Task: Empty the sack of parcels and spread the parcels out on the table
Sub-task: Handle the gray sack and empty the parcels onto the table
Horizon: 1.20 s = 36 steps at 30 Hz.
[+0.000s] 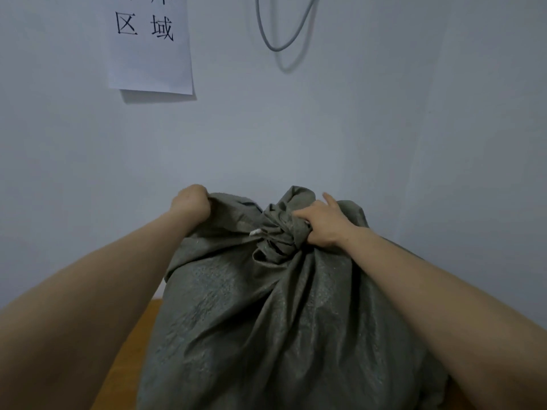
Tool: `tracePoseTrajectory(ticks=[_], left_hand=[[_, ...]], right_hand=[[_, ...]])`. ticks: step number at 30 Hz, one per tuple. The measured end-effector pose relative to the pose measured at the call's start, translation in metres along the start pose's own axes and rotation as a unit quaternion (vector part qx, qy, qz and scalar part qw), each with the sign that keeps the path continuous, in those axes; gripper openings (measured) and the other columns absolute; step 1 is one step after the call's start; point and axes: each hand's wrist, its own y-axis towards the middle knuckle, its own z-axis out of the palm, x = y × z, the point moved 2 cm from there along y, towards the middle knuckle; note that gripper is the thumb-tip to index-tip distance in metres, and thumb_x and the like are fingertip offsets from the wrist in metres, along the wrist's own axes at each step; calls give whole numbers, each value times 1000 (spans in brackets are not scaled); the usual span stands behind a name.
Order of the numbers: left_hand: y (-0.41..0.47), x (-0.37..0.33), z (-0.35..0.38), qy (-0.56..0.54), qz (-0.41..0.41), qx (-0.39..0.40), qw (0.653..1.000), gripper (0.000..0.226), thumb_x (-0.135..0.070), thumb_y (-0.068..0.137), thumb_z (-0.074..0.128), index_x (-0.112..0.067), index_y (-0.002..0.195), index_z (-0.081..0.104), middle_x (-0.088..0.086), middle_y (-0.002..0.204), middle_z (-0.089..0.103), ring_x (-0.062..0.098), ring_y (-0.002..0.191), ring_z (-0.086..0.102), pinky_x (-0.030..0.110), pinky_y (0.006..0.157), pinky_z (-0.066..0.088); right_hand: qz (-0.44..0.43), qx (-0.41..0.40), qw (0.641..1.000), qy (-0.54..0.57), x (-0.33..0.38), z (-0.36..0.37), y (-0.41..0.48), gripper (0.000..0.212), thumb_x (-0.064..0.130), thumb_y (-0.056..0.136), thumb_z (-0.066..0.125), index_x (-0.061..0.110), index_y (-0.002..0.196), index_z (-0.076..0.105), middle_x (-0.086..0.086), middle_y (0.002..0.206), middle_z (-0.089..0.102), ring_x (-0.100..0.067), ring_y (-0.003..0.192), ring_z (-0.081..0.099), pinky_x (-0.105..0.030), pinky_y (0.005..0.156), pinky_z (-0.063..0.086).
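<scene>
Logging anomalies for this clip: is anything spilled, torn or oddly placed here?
Nothing stands out. The grey sack looks intact: the right hand grips its bunched neck, the left hand its top edge. No parcel shows on the visible strip of table.

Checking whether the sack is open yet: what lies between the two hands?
In the head view, only grey sack fabric: a fold running from the left hand to the bunched, closed neck that the right hand grips.
</scene>
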Motion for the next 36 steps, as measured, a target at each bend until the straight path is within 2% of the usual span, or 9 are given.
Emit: tracePoseTrajectory(ticks=[6, 11, 13, 15, 18, 24, 27, 31, 36], left_hand=[[-15, -38, -4, -223, 25, -1, 974, 22, -14, 91, 59, -2, 105, 71, 19, 100, 70, 31, 93, 63, 36, 87, 50], [-32, -49, 3, -268, 21, 89, 959, 18, -14, 86, 68, -1, 98, 70, 14, 91, 67, 23, 84, 62, 37, 86, 53], [-34, -48, 1, -301, 19, 126, 945, 12, -12, 81, 72, -5, 91, 71, 9, 86, 69, 19, 79, 64, 32, 78, 57], [-38, -47, -1, -322, 23, 150, 935, 4, -7, 79, 73, -9, 81, 71, 4, 76, 67, 14, 69, 62, 21, 61, 52], [-45, -41, 0, -366, 20, 182, 912, 4, -4, 78, 73, -4, 82, 72, 9, 77, 69, 17, 66, 64, 20, 59, 53], [-43, -1, 1, -496, -67, 73, 863, 30, 14, 85, 45, 11, 111, 61, 16, 85, 69, 24, 81, 66, 31, 83, 54], [-43, 36, 16, -302, -42, 161, 939, 65, 11, 84, 49, -7, 144, 35, 15, 141, 43, 31, 128, 44, 32, 91, 41], [-53, 66, 58, -139, -66, 322, 934, 111, -26, 74, 80, -38, 151, 1, 3, 156, 16, 34, 140, 25, 47, 101, 40], [-58, 52, 97, -126, -49, 267, 954, 35, -27, 93, 59, -13, 124, 58, 13, 120, 59, 31, 102, 62, 36, 70, 59]], right_hand=[[-103, -31, 994, 29, 23, 5, 7, 54, 2, 81, 61, 24, 129, 51, -5, 155, 7, -29, 141, 17, -42, 110, 33], [-98, -62, 993, 38, 43, 1, 13, 124, -6, 70, 66, 35, 144, -25, 8, 146, -44, -27, 146, -11, -54, 112, 26], [-113, -44, 992, 14, 50, 0, 16, 127, -4, 69, 65, 33, 139, -35, 7, 151, -36, -25, 147, -4, -58, 112, 21], [-115, -22, 991, 59, 55, -2, 18, 126, -6, 71, 62, 37, 137, -36, 0, 160, -2, -32, 128, 42, -48, 95, 46], [-86, -33, 993, 72, 57, 3, 22, 112, -1, 80, 58, 36, 143, -27, -14, 123, 56, -28, 86, 57, -36, 66, 44], [-57, -56, 997, 12, 33, 11, 31, 31, 15, 85, 56, 27, 114, 56, -5, 116, 62, -30, 110, 56, -32, 82, 41], [-29, -57, 998, 6, 17, 7, 31, 14, 16, 88, 54, 23, 99, 60, -4, 115, 64, -28, 110, 56, -31, 83, 37], [9, -74, 997, -10, -3, 8, 32, 8, 16, 89, 54, 22, 93, 57, -6, 115, 64, -29, 109, 56, -36, 90, 40], [29, -108, 993, 27, -18, 11, 28, 13, 16, 89, 53, 21, 99, 60, -6, 114, 63, -29, 107, 57, -34, 79, 42]])
